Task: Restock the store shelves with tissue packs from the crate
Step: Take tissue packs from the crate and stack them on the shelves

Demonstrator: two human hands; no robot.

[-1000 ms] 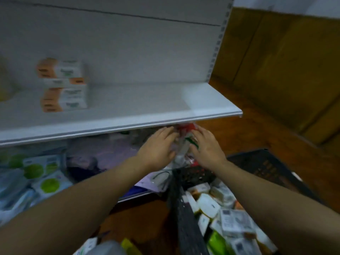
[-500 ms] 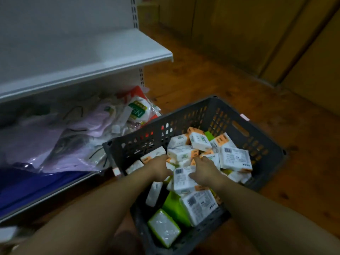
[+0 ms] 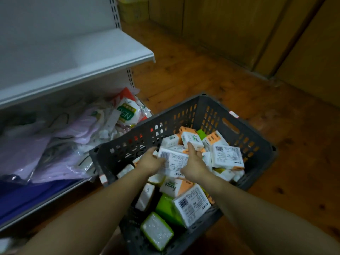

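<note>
2 bare hands hold 1 white tissue pack [image 3: 174, 161] just above the heap in the middle of the dark grey crate [image 3: 256, 133]. The left hand [image 3: 149, 163] curls its fingers round the pack's left end, and the right hand [image 3: 193, 167] clasps the right end, thumb raised along the upper edge; its other fingers are hidden under the pack. The pack's printed face with the barcode is turned up, the barcode at the end toward the left hand. Its long axis appears to run from hand to hand, tilted slightly down toward the right hand.

Many more packs lie jumbled inside the crate, white with orange ends or green, facing every way. 1 green-edged pack [image 3: 156, 234] lies flat in the crate's near corner.

Left of the crate, a white shelf [image 3: 95, 58] stands above a lower shelf heaped with plastic-wrapped goods [image 3: 60, 144], which nearly touch the crate's left wall. The crate sits on a wooden floor [image 3: 202, 76].
</note>
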